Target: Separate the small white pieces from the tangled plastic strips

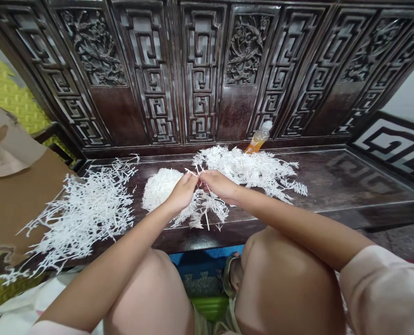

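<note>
My left hand (185,190) and my right hand (218,184) meet over the middle of a dark wooden bench. Between their fingertips is a thin white branched plastic piece (192,172), and both hands pinch it. Beneath them lie feathery white branched pieces (212,204) near the bench's front edge. A rounded heap of small white bits (160,186) sits just left of my left hand. Behind my right hand spreads a pile of frilly white sprigs (248,167). Further left is a large tangle of bare white stems (91,211).
An orange drink bottle (257,139) leans at the bench back, behind the sprigs. Carved dark panels (200,70) rise along the rear. Brown cardboard (21,200) lies at the left under part of the stems. The bench seat (332,181) extends right to a lattice armrest (391,144).
</note>
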The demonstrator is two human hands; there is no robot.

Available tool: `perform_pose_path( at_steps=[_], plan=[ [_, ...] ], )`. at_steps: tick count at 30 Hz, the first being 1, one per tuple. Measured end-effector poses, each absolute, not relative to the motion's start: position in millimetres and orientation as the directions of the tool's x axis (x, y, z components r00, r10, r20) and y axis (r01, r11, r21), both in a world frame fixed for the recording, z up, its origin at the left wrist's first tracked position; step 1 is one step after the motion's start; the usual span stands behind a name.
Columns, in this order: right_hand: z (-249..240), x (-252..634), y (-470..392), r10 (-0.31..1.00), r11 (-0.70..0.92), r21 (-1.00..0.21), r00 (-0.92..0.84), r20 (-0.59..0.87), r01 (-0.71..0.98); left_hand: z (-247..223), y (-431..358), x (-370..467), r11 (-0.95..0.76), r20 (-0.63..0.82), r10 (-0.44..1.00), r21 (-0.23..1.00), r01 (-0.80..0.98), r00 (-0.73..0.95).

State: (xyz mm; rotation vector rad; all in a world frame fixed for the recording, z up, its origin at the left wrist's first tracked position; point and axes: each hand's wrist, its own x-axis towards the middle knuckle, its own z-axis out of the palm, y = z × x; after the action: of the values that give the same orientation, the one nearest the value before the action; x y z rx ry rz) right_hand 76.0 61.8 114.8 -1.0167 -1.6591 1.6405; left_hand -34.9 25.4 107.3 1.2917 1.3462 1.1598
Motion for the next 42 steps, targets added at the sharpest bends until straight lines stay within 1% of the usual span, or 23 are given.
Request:
perform_pose_path(
  at_steps=[3,5,8,11,13,19,22,25,28,30,32,33,34,37,39,42],
  plan=[
    [119,77,62,0.842,-0.147,-0.988,-0.519,-0.147,0.040,108,27,-35,-0.084,0.089,0.996,0.977,0.197,-0.019],
    [120,80,64,0.844,-0.152,-0.987,-0.515,-0.152,0.042,109,27,-37,-0.139,0.147,0.989,0.956,0.257,-0.014],
    [118,83,68,0.846,-0.051,-0.986,-0.519,-0.126,0.157,109,28,-41,-0.139,0.147,0.989,0.919,0.369,0.006],
    [114,84,69,0.866,0.086,-0.948,-0.493,-0.081,0.307,107,30,-43,-0.113,0.114,0.993,0.881,0.459,0.025],
    [113,83,68,0.881,0.129,-0.926,-0.470,-0.057,0.355,106,32,-44,-0.100,0.108,0.994,0.865,0.491,0.013],
    [120,81,64,0.892,0.140,-0.941,-0.451,-0.015,0.309,109,32,-39,-0.120,0.147,0.989,0.841,0.528,-0.010],
    [121,80,62,0.887,0.109,-0.958,-0.460,-0.028,0.267,112,31,-38,-0.116,0.149,0.989,0.854,0.508,-0.024],
    [122,78,60,0.873,0.010,-0.982,-0.481,-0.084,0.189,113,29,-36,-0.091,0.113,0.993,0.917,0.389,-0.033],
    [128,81,63,0.844,-0.139,-0.990,-0.519,-0.137,0.035,117,23,-33,-0.010,0.012,1.000,0.991,0.136,-0.011],
    [135,87,69,0.844,-0.184,-0.977,-0.527,-0.102,-0.106,120,17,-31,0.052,-0.050,0.998,0.998,-0.036,0.041],
    [141,94,76,0.865,-0.170,-0.966,-0.499,-0.052,-0.194,124,12,-29,0.103,-0.086,0.991,0.976,-0.192,0.100],
    [142,97,79,0.871,-0.158,-0.970,-0.488,-0.050,-0.184,125,11,-29,0.130,-0.102,0.988,0.954,-0.271,0.115],
    [142,99,81,0.873,-0.149,-0.979,-0.483,-0.065,-0.136,125,12,-30,0.161,-0.125,0.984,0.925,-0.345,0.124],
    [138,100,82,0.843,-0.111,-0.989,-0.519,-0.145,0.096,121,19,-39,0.285,-0.246,0.958,0.817,-0.501,0.144],
    [133,97,79,0.813,-0.077,-0.979,-0.556,-0.171,0.189,116,25,-48,0.369,-0.333,0.928,0.757,-0.540,0.168],
    [127,93,76,0.797,-0.059,-0.972,-0.576,-0.182,0.225,110,32,-56,0.417,-0.385,0.905,0.720,-0.555,0.180]
  ],
)
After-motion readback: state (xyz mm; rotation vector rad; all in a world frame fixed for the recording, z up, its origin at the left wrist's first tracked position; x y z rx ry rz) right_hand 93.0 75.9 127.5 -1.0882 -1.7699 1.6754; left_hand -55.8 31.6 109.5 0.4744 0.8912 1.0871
